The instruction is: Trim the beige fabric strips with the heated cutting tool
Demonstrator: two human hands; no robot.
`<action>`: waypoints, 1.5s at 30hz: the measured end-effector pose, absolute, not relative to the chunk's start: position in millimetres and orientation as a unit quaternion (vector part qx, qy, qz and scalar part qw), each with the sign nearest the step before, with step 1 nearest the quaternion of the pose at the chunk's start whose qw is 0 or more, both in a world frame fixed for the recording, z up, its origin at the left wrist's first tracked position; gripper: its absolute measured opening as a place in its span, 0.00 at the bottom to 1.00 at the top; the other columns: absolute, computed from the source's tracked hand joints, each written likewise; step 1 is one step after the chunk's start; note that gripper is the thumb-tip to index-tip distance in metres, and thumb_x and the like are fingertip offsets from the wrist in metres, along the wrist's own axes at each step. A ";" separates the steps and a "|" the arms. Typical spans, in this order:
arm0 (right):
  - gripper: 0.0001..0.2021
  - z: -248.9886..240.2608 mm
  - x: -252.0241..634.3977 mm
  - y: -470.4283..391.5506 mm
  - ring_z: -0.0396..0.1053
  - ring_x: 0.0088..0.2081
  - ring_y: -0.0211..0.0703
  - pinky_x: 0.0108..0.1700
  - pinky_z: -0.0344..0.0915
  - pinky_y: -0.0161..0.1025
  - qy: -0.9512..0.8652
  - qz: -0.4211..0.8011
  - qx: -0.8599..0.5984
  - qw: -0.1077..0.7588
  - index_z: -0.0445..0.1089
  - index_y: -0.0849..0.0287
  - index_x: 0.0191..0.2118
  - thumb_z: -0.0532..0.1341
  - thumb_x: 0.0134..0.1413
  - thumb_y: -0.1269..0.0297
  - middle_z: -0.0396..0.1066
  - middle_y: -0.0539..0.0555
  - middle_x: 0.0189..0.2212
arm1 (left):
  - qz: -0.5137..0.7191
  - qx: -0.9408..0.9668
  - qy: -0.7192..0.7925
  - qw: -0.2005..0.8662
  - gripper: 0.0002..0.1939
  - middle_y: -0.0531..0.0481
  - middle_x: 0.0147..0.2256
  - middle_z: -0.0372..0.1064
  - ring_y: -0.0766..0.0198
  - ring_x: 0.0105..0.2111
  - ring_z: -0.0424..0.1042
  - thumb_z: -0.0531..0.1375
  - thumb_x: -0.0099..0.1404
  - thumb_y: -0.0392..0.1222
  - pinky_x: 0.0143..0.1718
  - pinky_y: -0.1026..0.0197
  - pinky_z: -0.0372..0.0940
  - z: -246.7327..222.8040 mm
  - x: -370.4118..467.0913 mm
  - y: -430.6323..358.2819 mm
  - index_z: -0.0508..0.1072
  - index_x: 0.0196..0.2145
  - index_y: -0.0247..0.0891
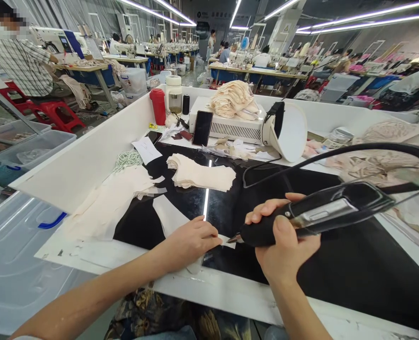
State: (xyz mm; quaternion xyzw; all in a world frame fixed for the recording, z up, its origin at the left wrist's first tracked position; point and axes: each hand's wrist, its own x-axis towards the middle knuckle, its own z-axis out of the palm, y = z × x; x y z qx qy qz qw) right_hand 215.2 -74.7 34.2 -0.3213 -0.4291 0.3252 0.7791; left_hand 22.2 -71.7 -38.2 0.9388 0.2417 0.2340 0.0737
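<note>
My right hand (283,245) wraps around a black corded handheld tool (322,212) with a grey metal panel and a pointed metal tip. That tip meets the end of a pale fabric piece (166,215) lying on a glossy black board (365,264). The fingers of my left hand (195,241) are together, holding the fabric just left of the tip; they hide part of it. Beyond, a stack of cream fabric cutouts (202,172) lies on the board. More pale pieces (106,203) are heaped at the left.
A white machine box (226,125) carries bundled cream fabric (235,100). Before it stands a phone (202,127); a white cone-shaped duct (290,130) sits right. A red flask (158,106) and a jar (174,94) stand behind. The tool's cable (337,151) arches rightward. White walls (89,165) edge the table.
</note>
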 end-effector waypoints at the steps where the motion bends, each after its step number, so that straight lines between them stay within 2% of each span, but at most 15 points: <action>1: 0.17 33.7 214.1 -75.9 0.71 0.25 0.38 0.27 0.72 0.39 -0.434 0.331 -0.317 0.776 0.71 0.51 0.48 0.74 0.55 0.61 0.73 0.44 0.29 | 0.235 0.939 0.241 0.074 0.14 0.45 0.46 0.77 0.60 0.47 0.77 0.58 0.78 0.27 0.65 0.47 0.68 -37.5 22.4 -71.6 0.78 0.54 0.36; 11: 0.16 28.2 210.9 -76.8 0.73 0.26 0.38 0.30 0.74 0.40 -0.449 0.351 -0.314 0.760 0.71 0.51 0.50 0.72 0.58 0.64 0.75 0.44 0.30 | 0.245 0.938 0.235 0.068 0.14 0.46 0.44 0.77 0.61 0.45 0.77 0.58 0.78 0.28 0.63 0.50 0.70 -33.9 23.3 -71.1 0.78 0.56 0.35; 18: 0.18 32.8 219.9 -79.0 0.72 0.24 0.38 0.27 0.73 0.39 -0.428 0.329 -0.314 0.781 0.72 0.53 0.48 0.75 0.54 0.62 0.74 0.45 0.29 | 0.228 0.940 0.242 0.076 0.13 0.43 0.48 0.77 0.59 0.49 0.77 0.57 0.79 0.29 0.67 0.44 0.67 -41.4 21.5 -71.3 0.78 0.53 0.36; 28: 0.15 27.6 220.2 -79.9 0.73 0.25 0.38 0.29 0.74 0.40 -0.440 0.328 -0.331 0.768 0.72 0.52 0.49 0.73 0.58 0.65 0.75 0.44 0.30 | 0.213 0.946 0.239 0.060 0.13 0.44 0.47 0.76 0.60 0.48 0.77 0.54 0.81 0.29 0.67 0.45 0.67 -36.1 20.4 -71.6 0.76 0.54 0.36; 30: 0.15 27.2 220.6 -80.0 0.73 0.26 0.38 0.29 0.74 0.40 -0.444 0.324 -0.334 0.766 0.71 0.52 0.49 0.73 0.58 0.64 0.75 0.44 0.30 | 0.224 0.946 0.232 0.038 0.13 0.43 0.48 0.76 0.59 0.49 0.76 0.53 0.81 0.29 0.65 0.46 0.70 -33.7 20.9 -72.9 0.75 0.55 0.34; 34: 0.17 27.6 220.4 -83.1 0.72 0.26 0.38 0.30 0.74 0.40 -0.446 0.317 -0.335 0.767 0.71 0.52 0.49 0.74 0.57 0.62 0.74 0.44 0.30 | 0.231 0.938 0.257 0.020 0.12 0.41 0.49 0.75 0.56 0.49 0.76 0.53 0.80 0.28 0.54 0.54 0.76 -26.8 20.6 -79.7 0.72 0.55 0.31; 39: 0.17 29.9 216.4 -92.0 0.73 0.27 0.39 0.32 0.75 0.42 -0.433 0.300 -0.366 0.767 0.71 0.52 0.50 0.74 0.57 0.63 0.75 0.45 0.30 | 0.176 0.934 0.310 0.026 0.13 0.43 0.45 0.75 0.56 0.45 0.76 0.53 0.77 0.24 0.50 0.54 0.77 -19.4 18.0 -91.5 0.72 0.53 0.33; 45: 0.18 30.5 212.6 -102.9 0.74 0.27 0.40 0.32 0.76 0.42 -0.418 0.273 -0.383 0.777 0.72 0.54 0.49 0.75 0.56 0.65 0.75 0.46 0.31 | 0.160 0.934 0.318 0.035 0.10 0.45 0.43 0.74 0.56 0.44 0.76 0.55 0.76 0.25 0.47 0.55 0.76 -20.1 15.6 -96.3 0.72 0.49 0.33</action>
